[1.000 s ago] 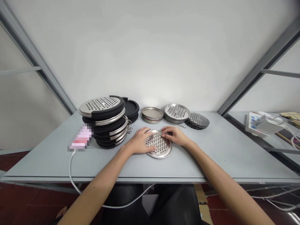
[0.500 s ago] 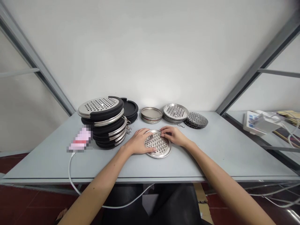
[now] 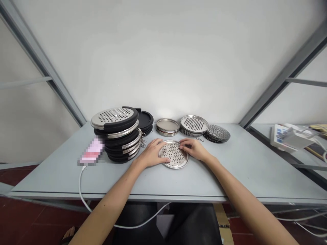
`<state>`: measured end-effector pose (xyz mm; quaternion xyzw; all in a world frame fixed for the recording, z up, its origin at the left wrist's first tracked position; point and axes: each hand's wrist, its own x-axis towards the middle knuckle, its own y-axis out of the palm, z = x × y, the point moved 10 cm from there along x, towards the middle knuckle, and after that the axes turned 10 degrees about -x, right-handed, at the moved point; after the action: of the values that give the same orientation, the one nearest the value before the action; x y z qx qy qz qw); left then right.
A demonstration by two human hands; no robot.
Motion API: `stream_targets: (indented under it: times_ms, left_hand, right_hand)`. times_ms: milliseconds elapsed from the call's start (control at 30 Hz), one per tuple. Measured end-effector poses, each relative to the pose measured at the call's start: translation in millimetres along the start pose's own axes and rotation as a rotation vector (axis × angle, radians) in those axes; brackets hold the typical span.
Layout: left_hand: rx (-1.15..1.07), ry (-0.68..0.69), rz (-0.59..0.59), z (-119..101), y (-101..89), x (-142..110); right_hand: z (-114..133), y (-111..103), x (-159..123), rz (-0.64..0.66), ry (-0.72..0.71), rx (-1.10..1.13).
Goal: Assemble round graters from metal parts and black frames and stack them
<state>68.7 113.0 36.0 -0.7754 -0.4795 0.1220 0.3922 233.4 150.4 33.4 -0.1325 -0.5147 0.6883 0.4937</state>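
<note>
A round perforated steel plate (image 3: pixel 175 156) lies flat on the grey table (image 3: pixel 242 170) in front of me. My left hand (image 3: pixel 152 154) rests on its left rim, fingers curled over the edge and pressing it down. My right hand (image 3: pixel 195 148) sits at the plate's far right edge, fingertips pinched together on something small at the rim that I cannot make out.
A tall stack of black-rimmed grater lids (image 3: pixel 117 132) stands at the left, black discs (image 3: pixel 145 119) behind it. Stacks of steel rings (image 3: pixel 167 126), slotted plates (image 3: pixel 194 124) and dark perforated discs (image 3: pixel 218 132) line the back. A pink phone (image 3: pixel 91 153) with a white cable lies left.
Both hands stay on the plate with only slight finger movement. The view has shifted a little because my head moved.
</note>
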Motion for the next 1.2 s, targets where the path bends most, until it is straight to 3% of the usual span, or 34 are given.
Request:
stream_targets:
  times_ms: [667, 933, 1067, 1200]
  left_hand:
    - [-0.056, 0.017, -0.069, -2.1, -9.3, 3.1]
    - [0.036, -0.039, -0.027, 10.4, -3.6, 2.1]
    - [0.053, 0.052, -0.046, 2.0, -5.5, 1.3]
    - [0.044, 0.108, -0.055, -3.7, -6.6, 0.3]
  right_hand:
    - [0.5, -7.4, -1.1, -0.024, 0.001, -0.047]
    - [-8.9, -21.0, -4.0, -0.195, 0.127, 0.024]
    - [3.6, -27.7, 9.1, -0.271, 0.100, 0.088]
    - [36.2, -28.2, 43.1, -0.275, -0.028, 0.094]
